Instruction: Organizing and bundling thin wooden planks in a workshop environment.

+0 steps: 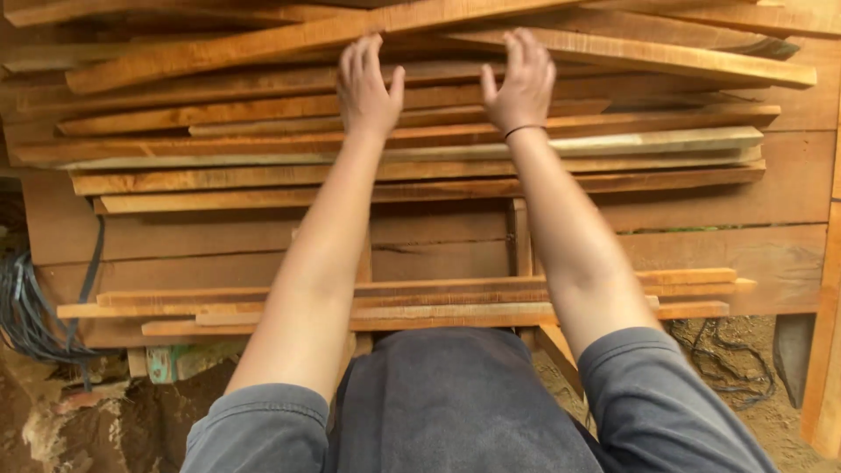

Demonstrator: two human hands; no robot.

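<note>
Both my arms stretch forward over a big stack of rough wooden planks (263, 131). My left hand (366, 86) hovers palm-down with fingers spread above the upper planks, holding nothing. My right hand (522, 81), with a thin dark band at the wrist, is likewise spread and empty, close beside the left. Both fingertips reach toward a long light plank (219, 54) lying slanted across the top of the pile. Whether the palms touch the wood cannot be told.
A lower bundle of thin wooden strips (438, 302) lies just in front of my body. Dark cables (35, 315) hang at the left over dirt ground. More cable (727, 359) lies on sandy ground at the right, beside an upright board (823, 333).
</note>
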